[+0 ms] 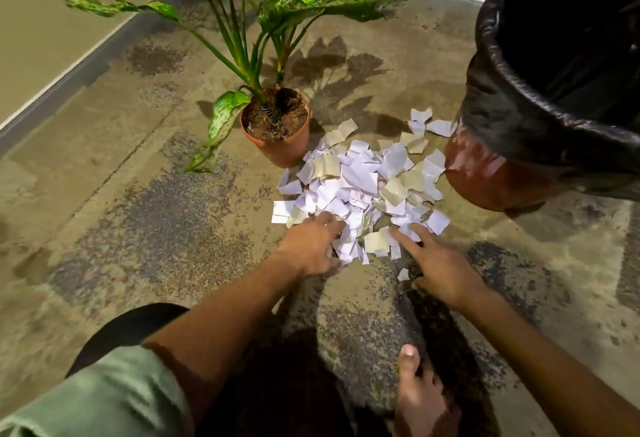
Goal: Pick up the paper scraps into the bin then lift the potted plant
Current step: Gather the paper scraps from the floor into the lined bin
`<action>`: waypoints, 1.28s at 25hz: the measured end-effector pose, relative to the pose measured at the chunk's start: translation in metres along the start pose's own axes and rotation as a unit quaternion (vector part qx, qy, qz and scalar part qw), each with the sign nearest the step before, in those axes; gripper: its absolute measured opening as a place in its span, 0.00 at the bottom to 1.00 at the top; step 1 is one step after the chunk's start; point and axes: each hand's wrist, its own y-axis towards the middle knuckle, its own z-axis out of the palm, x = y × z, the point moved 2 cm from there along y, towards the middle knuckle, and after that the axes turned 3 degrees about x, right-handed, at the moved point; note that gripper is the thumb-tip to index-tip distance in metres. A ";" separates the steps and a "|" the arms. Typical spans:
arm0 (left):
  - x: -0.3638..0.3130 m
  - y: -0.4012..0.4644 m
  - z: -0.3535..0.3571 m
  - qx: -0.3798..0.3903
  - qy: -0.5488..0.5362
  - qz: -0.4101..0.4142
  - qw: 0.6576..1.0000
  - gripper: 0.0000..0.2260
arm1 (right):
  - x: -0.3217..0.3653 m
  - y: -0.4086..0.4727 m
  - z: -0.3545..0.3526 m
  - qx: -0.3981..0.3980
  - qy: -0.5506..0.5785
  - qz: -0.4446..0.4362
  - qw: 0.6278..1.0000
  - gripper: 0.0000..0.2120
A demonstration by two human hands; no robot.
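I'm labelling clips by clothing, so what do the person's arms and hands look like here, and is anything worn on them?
Both hands, the left hand and the right hand, are bare: no gloves, rings or watch show. Both forearms are uncovered. A pale green sleeve covers the left upper arm; no sleeve shows on the right arm.

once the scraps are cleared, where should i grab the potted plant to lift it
Probably the pot's tapered wall just under the rim, one hand on each side, coming in low from the near side. The stems lean and spread up and away, and one leaf droops over the left rim, so a top grip looks awkward.
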 end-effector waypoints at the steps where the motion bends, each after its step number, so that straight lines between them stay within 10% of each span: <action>1: 0.002 -0.001 0.005 0.009 0.001 -0.016 1.000 0.34 | 0.004 0.008 -0.001 -0.004 -0.004 -0.007 1.000 0.50; 8: 0.001 -0.010 0.031 0.025 -0.011 -0.020 0.999 0.36 | 0.044 0.037 0.006 -0.034 -0.005 -0.130 0.991 0.46; 24: -0.013 0.005 0.019 -0.046 -0.205 -0.090 0.973 0.08 | 0.053 0.028 -0.004 -0.142 0.017 -0.092 0.986 0.11; 32: -0.012 0.013 -0.044 -0.246 -0.399 -0.111 0.876 0.02 | 0.010 -0.048 -0.153 -0.454 0.111 -0.052 0.883 0.04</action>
